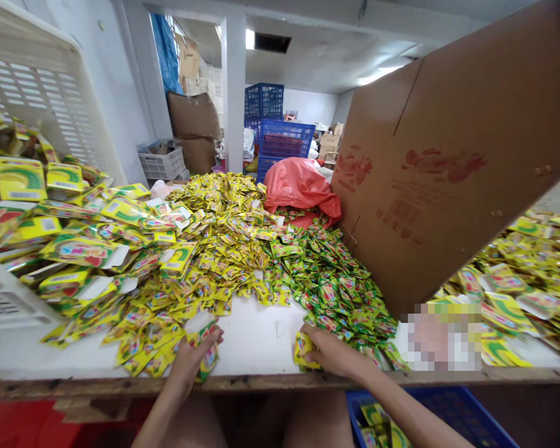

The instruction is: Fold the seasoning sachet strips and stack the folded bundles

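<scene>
My left hand (pixel 193 358) is closed around a small printed box (pixel 200 328), its white end flap standing open at the top. Near the table's front edge, my right hand (pixel 326 350) pinches a yellow packet (pixel 303 350) between thumb and fingers. A bare strip of the white tabletop (pixel 252 336) lies between the hands. Yellow packets (pixel 144 336) spread beside and beyond my left hand. Past my right hand is a heap of green packets (pixel 336 298). Several yellow and green boxes (pixel 84 249) are piled at the left.
A white crate (pixel 14 298) lies tipped at the left. The large cardboard carton (pixel 429 155) leans on the right side. A red sack (pixel 301 186) sits behind the packets. Under the table edge stands a blue basket (pixel 448 410) with packets. More boxes (pixel 508 305) lie far right.
</scene>
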A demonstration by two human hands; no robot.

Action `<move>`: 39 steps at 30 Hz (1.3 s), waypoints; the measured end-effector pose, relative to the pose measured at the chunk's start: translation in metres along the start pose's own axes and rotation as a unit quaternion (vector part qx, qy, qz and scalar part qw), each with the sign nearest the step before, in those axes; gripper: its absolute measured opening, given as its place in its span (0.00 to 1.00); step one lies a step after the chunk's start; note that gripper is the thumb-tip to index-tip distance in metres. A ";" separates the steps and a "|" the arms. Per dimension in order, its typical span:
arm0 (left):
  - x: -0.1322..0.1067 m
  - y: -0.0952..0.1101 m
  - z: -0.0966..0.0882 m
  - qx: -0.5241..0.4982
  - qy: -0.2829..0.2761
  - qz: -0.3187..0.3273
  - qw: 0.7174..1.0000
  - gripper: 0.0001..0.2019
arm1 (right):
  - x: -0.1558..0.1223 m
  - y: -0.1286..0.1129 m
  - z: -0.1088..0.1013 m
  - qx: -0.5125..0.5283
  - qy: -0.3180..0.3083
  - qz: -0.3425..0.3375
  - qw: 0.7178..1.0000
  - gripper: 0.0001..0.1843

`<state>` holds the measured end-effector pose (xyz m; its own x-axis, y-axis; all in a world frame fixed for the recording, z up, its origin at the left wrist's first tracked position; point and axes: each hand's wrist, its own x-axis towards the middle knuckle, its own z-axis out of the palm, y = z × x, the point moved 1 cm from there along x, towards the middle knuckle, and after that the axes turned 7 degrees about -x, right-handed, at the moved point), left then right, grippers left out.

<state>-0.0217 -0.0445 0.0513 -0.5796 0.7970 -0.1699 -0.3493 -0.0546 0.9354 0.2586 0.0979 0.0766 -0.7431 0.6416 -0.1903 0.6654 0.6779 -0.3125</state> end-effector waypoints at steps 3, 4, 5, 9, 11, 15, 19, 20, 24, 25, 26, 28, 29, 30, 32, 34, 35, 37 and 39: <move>-0.003 0.007 0.019 0.010 -0.048 -0.004 0.999 0.21 | -0.007 0.002 -0.001 0.058 -0.015 0.000 0.998 0.19; -0.004 0.007 0.026 0.006 -0.063 -0.005 0.998 0.20 | -0.008 0.002 -0.003 0.068 -0.022 0.002 0.997 0.20; -0.005 0.005 0.034 -0.001 -0.077 -0.009 0.997 0.21 | -0.009 0.002 -0.005 0.069 -0.030 0.003 0.997 0.20; -0.010 -0.008 0.059 -0.012 -0.162 -0.029 0.986 0.21 | -0.009 0.002 -0.010 0.060 -0.049 0.001 0.997 0.18; -0.012 -0.015 0.065 -0.012 -0.190 -0.033 0.981 0.20 | -0.010 0.003 -0.010 0.063 -0.045 -0.009 0.997 0.15; -0.013 -0.019 0.067 -0.015 -0.191 -0.041 0.981 0.20 | -0.013 0.004 -0.006 0.111 -0.044 -0.011 0.993 0.14; -0.012 -0.018 0.071 -0.007 -0.198 -0.048 0.979 0.19 | -0.004 -0.011 -0.011 0.247 0.050 0.009 0.968 0.18; -0.011 -0.019 0.073 -0.005 -0.203 -0.050 0.978 0.19 | 0.001 -0.019 -0.014 0.288 0.084 0.009 0.954 0.20; -0.009 -0.023 0.085 0.004 -0.230 -0.051 0.972 0.17 | 0.029 -0.059 -0.024 0.372 0.176 -0.053 0.910 0.22; -0.009 -0.023 0.087 0.006 -0.238 -0.047 0.970 0.17 | 0.035 -0.069 -0.025 0.365 0.193 -0.072 0.908 0.20; -0.009 -0.023 0.088 0.006 -0.246 -0.041 0.968 0.16 | 0.041 -0.077 -0.024 0.349 0.206 -0.089 0.910 0.18; -0.009 -0.023 0.089 -0.005 -0.255 -0.034 0.966 0.15 | 0.048 -0.087 -0.021 0.299 0.224 -0.119 0.920 0.14; -0.009 -0.022 0.089 -0.014 -0.255 -0.035 0.966 0.16 | 0.050 -0.089 -0.019 0.268 0.230 -0.129 0.927 0.13; -0.009 -0.022 0.088 -0.024 -0.254 -0.038 0.966 0.17 | 0.050 -0.090 -0.017 0.234 0.235 -0.137 0.933 0.11; -0.009 -0.022 0.088 -0.041 -0.256 -0.044 0.965 0.18 | 0.048 -0.090 -0.017 0.170 0.249 -0.143 0.943 0.09; -0.009 -0.022 0.088 -0.047 -0.260 -0.044 0.963 0.18 | 0.044 -0.089 -0.021 0.124 0.246 -0.140 0.951 0.08; -0.009 -0.023 0.088 -0.048 -0.261 -0.044 0.963 0.18 | 0.042 -0.089 -0.025 0.108 0.238 -0.138 0.955 0.07; -0.008 -0.024 0.089 -0.050 -0.263 -0.043 0.962 0.18 | 0.038 -0.090 -0.033 0.085 0.216 -0.138 0.963 0.07; -0.008 -0.025 0.089 -0.052 -0.269 -0.039 0.961 0.17 | 0.037 -0.091 -0.039 0.081 0.191 -0.152 0.966 0.06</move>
<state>0.0570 0.0040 0.0569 -0.0934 0.9953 -0.0269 -0.4640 -0.0196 0.8856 0.1734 0.0737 0.1349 -0.8011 0.5289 0.2802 0.3786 0.8104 -0.4472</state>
